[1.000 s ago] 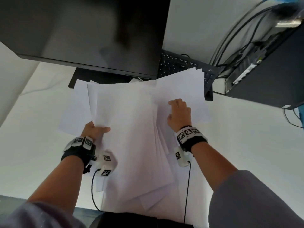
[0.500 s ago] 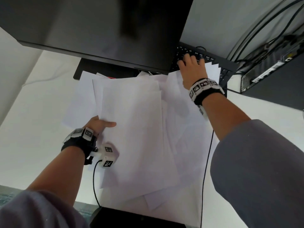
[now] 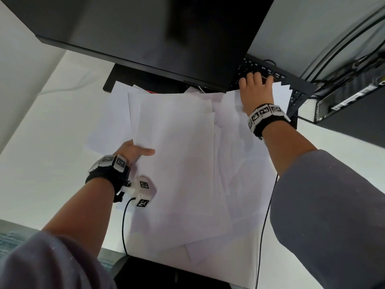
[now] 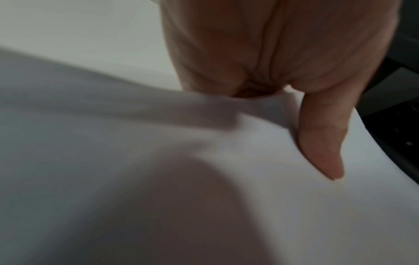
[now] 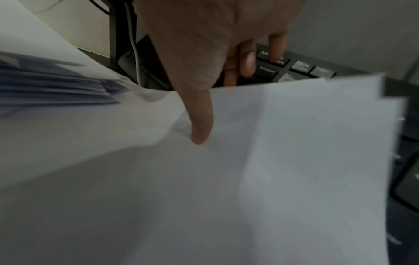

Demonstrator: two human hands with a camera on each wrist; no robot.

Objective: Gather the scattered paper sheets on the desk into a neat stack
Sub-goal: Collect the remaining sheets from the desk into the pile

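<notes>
A loose pile of white paper sheets (image 3: 183, 163) lies fanned out on the white desk (image 3: 41, 142), its far corner over the keyboard (image 3: 298, 94). My left hand (image 3: 137, 151) grips the pile's left edge, thumb (image 4: 322, 143) on top of the paper (image 4: 249, 197) and fingers hidden beneath. My right hand (image 3: 256, 86) is at the far edge of the right-hand sheets (image 5: 294, 161). Its thumb (image 5: 199, 116) presses on top and its fingers reach past the edge onto the keyboard keys (image 5: 301, 66).
A large black monitor (image 3: 145, 34) overhangs the far end of the pile, its base (image 3: 123, 78) just behind the sheets. A dark computer case (image 3: 354, 113) and cables (image 3: 333, 44) sit at the right. The desk's near edge is at the bottom.
My right hand has moved from the middle of the right-hand sheets to their far edge over the keyboard. My left hand has kept its hold on the left edge.
</notes>
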